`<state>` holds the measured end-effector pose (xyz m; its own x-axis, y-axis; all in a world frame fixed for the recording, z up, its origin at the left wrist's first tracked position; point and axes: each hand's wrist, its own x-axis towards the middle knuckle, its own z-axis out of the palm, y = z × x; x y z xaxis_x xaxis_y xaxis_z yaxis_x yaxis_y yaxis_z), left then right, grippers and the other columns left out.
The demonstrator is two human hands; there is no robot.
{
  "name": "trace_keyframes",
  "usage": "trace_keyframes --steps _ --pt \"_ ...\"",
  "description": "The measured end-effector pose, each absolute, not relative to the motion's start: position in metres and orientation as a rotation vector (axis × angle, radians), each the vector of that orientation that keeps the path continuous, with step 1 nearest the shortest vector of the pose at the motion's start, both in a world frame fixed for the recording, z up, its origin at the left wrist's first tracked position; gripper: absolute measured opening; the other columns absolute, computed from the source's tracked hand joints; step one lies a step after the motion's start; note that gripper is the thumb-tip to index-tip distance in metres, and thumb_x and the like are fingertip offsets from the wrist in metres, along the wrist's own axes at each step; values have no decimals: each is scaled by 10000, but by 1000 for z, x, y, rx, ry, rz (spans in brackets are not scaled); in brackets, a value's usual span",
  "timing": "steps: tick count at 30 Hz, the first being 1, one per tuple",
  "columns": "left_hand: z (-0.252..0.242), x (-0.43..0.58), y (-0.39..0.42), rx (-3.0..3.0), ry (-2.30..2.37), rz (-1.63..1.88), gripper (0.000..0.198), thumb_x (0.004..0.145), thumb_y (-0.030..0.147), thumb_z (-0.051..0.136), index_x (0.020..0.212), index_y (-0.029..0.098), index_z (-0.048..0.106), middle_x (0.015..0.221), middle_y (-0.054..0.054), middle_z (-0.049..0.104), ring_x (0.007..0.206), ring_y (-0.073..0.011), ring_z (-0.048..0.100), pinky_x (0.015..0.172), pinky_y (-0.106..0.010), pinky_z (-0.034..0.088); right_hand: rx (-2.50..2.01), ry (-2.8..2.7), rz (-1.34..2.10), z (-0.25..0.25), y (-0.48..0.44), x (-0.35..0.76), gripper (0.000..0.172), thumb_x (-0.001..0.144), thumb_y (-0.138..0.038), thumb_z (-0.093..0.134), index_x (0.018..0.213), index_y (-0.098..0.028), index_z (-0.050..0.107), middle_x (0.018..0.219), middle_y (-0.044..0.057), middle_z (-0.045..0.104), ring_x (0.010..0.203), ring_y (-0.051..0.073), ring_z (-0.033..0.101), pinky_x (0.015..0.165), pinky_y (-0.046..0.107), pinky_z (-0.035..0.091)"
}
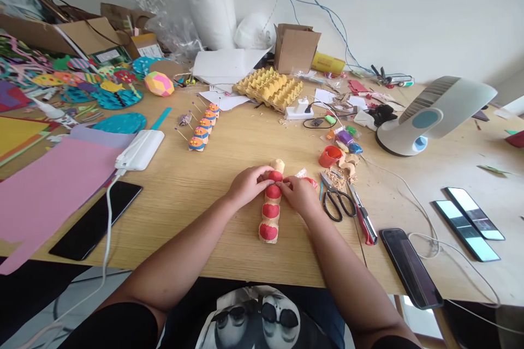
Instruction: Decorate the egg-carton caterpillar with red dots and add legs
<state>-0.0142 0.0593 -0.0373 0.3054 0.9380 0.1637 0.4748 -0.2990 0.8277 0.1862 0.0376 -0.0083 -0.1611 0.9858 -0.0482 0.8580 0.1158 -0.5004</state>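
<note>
Centrally, we have the red-bumped strip (271,211) lying lengthwise before us, its near end short of the front edge of the table (229,251). Left hand (249,182) and right hand (302,192) meet at its upper bumps, fingertips touching; pinching or only pressing, we cannot tell. Bare wood leftward, up to the decorated strip (204,126); tighter rightward, with scissors (338,196) and red cutter (365,222) near our right forearm.

The left hand (248,182) and right hand (302,193) partly hide the red-topped carton strip (270,211), so I can't see their exact grip. At nine o'clock, pink paper (61,177) runs out of view; at three, so does a red object (516,139). Toward four, two lit phones (465,229) show screens too small to read.
</note>
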Motion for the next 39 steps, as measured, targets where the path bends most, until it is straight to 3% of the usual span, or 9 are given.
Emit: trace_keyframes --steps 5,8,12,14,17,20,23,27,39 --pt "-36 -15 59 1829 1301 947 412 871 506 679 1203 263 687 903 -30 707 773 -188 635 728 -307 487 -1857 -1921 344 10 37 201 362 996 -449 479 898 -222 745 785 75 736 708 221 641 621 310 375" --pt "-34 -15 59 1807 1341 989 387 892 492 651 1197 255 680 895 -29 703 786 -186 635 753 -313 489 -1810 -1791 48 13 42 218 312 974 -386 509 1075 -185 725 1038 138 727 973 281 646 815 362 448" --pt "-34 -14 58 1775 1380 1087 315 891 393 650 1169 247 669 928 -28 707 832 -182 639 789 -314 494 -2046 -1932 -34 1 45 227 603 810 -548 717 1248 -140 647 1270 214 632 1203 415 526 924 495 431" --pt "-33 -13 57 1775 1380 1142 297 889 347 642 1164 237 665 983 -42 705 890 -187 645 778 -306 495 -2145 -2010 24 -6 45 225 580 784 -555 743 1186 -145 663 1252 217 630 1198 424 519 910 507 429" --pt "-31 -11 55 1791 1364 1215 269 890 307 632 1147 231 666 1080 -68 695 1001 -207 647 756 -299 497 -2134 -2017 34 -10 46 220 362 867 -481 670 1075 -184 678 1184 182 657 1170 387 537 906 491 420" --pt "-25 -10 53 1869 1344 1269 156 903 307 630 1024 232 692 1061 -68 704 1030 -224 638 841 -338 504 -1992 -1976 -11 -10 48 216 259 913 -425 618 1036 -203 668 1084 143 682 1109 349 570 923 472 412" --pt "-18 -8 49 1997 1289 1291 149 937 332 608 920 242 725 1001 -64 711 1035 -234 629 980 -398 476 -1754 -1981 60 -8 48 212 323 897 -441 657 1110 -197 657 1085 137 664 1029 319 607 893 422 450" --pt "-11 -4 42 2101 1211 1319 204 958 335 592 1082 275 742 1138 -74 696 1148 -240 598 1064 -420 439 -1502 -2032 219 -6 42 203 431 913 -470 662 1258 -215 618 1171 141 627 961 277 649 823 366 510" --pt "-9 -5 38 1907 1167 1369 165 938 350 613 842 250 702 1064 -66 689 1139 -247 579 1085 -433 427 -1299 -2263 178 -1 34 195 425 979 -441 590 1331 -205 612 1123 132 692 1042 290 625 914 388 491"
